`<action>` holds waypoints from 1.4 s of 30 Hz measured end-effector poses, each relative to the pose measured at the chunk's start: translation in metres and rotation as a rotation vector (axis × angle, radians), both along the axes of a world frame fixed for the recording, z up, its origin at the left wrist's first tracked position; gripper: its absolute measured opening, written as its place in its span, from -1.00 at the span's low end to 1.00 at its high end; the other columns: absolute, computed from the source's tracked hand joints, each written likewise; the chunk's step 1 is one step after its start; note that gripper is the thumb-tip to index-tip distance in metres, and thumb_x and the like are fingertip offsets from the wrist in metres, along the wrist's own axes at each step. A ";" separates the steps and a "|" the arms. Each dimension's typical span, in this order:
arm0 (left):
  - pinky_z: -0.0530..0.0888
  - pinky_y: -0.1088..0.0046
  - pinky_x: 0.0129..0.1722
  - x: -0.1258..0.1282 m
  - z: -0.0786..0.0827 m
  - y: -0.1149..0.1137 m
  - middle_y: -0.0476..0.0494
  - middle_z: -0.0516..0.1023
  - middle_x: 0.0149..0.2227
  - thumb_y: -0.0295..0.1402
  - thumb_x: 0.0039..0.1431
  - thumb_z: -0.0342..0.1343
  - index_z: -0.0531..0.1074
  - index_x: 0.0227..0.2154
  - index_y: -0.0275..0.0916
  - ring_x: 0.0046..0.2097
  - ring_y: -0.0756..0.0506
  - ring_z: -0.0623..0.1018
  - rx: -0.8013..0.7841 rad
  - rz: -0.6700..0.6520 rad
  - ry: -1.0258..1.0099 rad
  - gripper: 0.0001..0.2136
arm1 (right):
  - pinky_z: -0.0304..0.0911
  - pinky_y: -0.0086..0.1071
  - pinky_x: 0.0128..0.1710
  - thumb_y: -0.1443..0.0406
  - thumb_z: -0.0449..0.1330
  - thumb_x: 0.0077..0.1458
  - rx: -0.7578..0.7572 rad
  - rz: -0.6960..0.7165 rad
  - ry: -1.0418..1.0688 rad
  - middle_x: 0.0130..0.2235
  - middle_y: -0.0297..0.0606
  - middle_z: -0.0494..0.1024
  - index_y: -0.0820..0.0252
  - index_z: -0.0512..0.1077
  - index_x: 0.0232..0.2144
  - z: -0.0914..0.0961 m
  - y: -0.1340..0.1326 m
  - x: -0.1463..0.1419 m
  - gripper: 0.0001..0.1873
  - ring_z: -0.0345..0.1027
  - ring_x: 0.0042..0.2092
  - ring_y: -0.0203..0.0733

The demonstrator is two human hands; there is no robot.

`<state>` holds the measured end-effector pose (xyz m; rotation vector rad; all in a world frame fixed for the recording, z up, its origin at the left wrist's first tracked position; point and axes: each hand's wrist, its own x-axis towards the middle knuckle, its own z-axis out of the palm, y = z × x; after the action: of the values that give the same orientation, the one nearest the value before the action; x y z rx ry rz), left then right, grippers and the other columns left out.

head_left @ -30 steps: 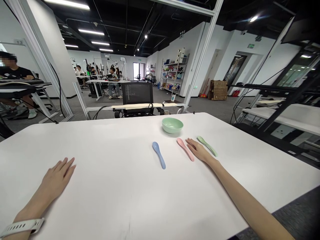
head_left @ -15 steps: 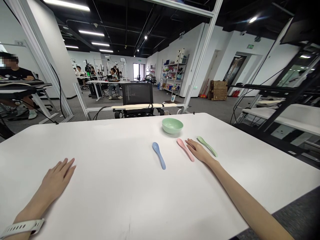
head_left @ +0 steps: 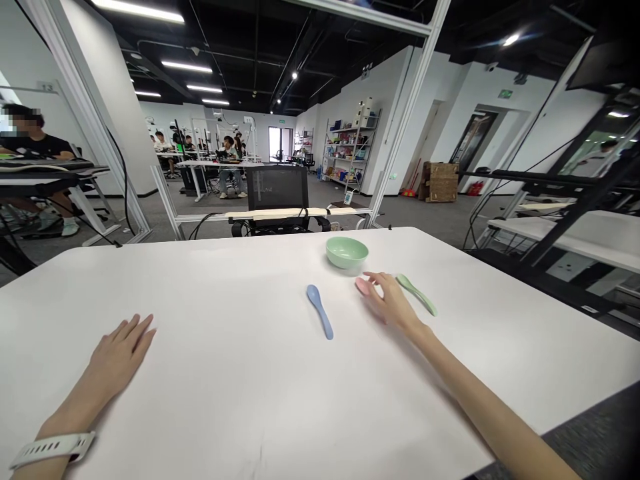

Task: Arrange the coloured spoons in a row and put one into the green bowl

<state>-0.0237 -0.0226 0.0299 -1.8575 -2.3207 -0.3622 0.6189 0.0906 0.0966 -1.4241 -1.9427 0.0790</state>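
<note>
My left hand (head_left: pixel 119 357) lies flat on the white table (head_left: pixel 225 373) at the left, fingers stretched out and nothing in them. Arched over a pink spoon (head_left: pixel 363 287) is my right hand (head_left: pixel 393 299), its thumb and fingers apart. The spoon's bowl end shows by the fingers, while most of its handle is hidden under the hand; contact cannot be made out. A blue spoon (head_left: pixel 320 312) rests to the left of it. To the right of the hand lies a green spoon (head_left: pixel 417 295). A green bowl (head_left: pixel 347 253) stands just beyond the spoons.
A black mesh chair (head_left: pixel 278 189) stands behind the far table edge, by a metal frame (head_left: pixel 393 127). Farther back are shelves (head_left: pixel 350 150) and a wooden crate (head_left: pixel 440 182). A person (head_left: pixel 35 143) sits at another desk on the left.
My right hand has shifted left and lifted into an arch over the pink spoon, covering much of it. My left hand stays flat in place. The view has shifted slightly.
</note>
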 end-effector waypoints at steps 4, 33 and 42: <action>0.29 -0.12 0.43 0.006 0.005 -0.002 -0.52 0.35 0.48 -0.04 0.41 -0.40 0.34 0.41 -0.44 0.51 -0.46 0.31 -0.022 0.038 -0.042 -0.23 | 0.42 -0.06 0.03 0.03 0.06 0.43 -0.114 0.133 -0.049 -0.18 -0.09 0.64 0.13 0.51 0.19 0.004 -0.026 -0.063 -0.52 0.53 -0.10 0.06; 0.30 -0.11 0.44 0.011 0.008 -0.004 -0.43 0.36 0.48 -0.12 0.44 -0.31 0.37 0.40 -0.38 0.51 -0.43 0.32 -0.028 0.047 -0.008 -0.32 | 0.35 -0.28 0.02 0.41 0.23 0.26 -0.216 -0.158 -0.366 -0.10 0.07 0.75 0.38 0.61 0.07 0.066 0.131 -0.044 -0.64 0.61 0.03 0.09; 0.30 -0.15 0.43 0.005 -0.001 -0.001 -0.46 0.35 0.48 -0.11 0.45 -0.31 0.36 0.41 -0.35 0.51 -0.44 0.32 -0.006 0.044 -0.007 -0.33 | 0.33 -0.09 0.17 0.23 0.03 0.41 -0.022 -0.218 -0.240 0.06 0.13 0.69 0.32 0.54 0.15 0.055 0.110 -0.006 -0.56 0.51 0.14 0.17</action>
<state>-0.0183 -0.0238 0.0293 -1.8077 -2.3647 -0.3573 0.6130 0.2009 0.1513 -1.7160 -1.9647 -0.1799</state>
